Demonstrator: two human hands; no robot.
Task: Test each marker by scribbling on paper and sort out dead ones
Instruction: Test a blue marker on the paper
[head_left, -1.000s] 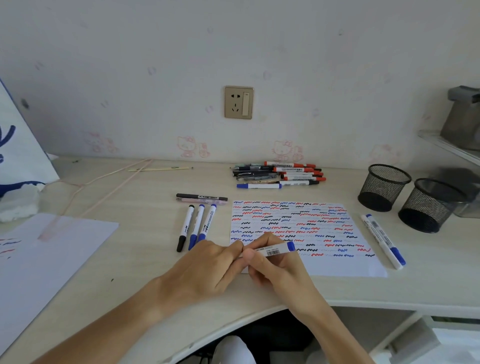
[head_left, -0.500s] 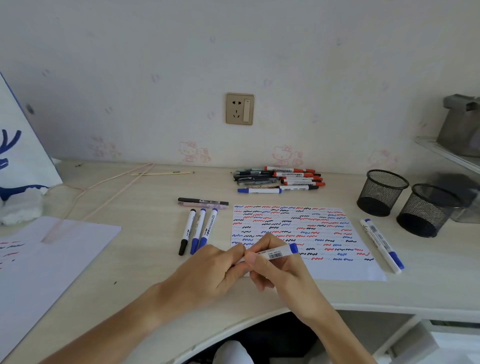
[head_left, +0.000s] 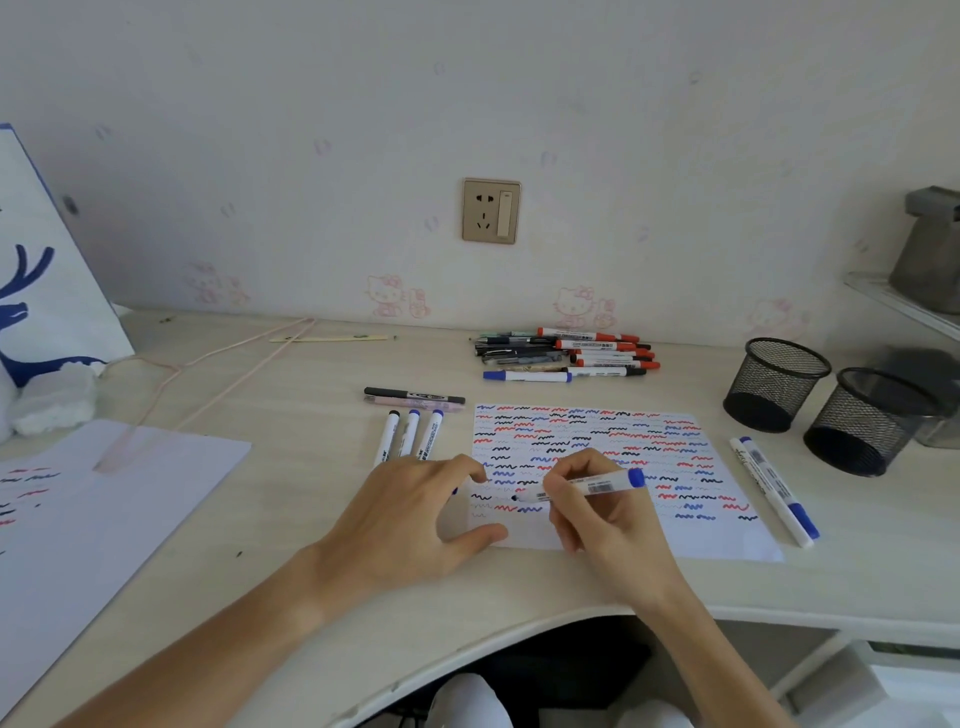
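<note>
The blue-ended marker lies nearly level in the grip of the right hand, fingers and thumb pinching its white barrel, its dark tip down on the paper among the lower-left rows of squiggles. The blue end points right. The left hand rests at the paper's left edge with its fingers curled; a small blue piece shows at its fingertips, too hidden to identify, and the thumb lies on the sheet's near-left corner.

The paper is covered in red, blue and black wavy lines down to a bare white strip along its near edge, which runs close to the curved front edge of the desk. Just beyond the sheet's right edge lies a blue-capped marker, slanting toward the near right. Farther right stand two black mesh cups, touching or nearly so, near the desk's right end.

To the left of the sheet three markers lie side by side, their near ends hidden behind the left hand, with a black pen and a pink pen set crosswise just behind them. A pile of pens and markers sits near the wall behind the paper. Bare desk lies between the pile and the sheet, and a wider bare stretch between the three markers and a second sheet at the far left, which carries a few marks. A wall socket is above the pile.
</note>
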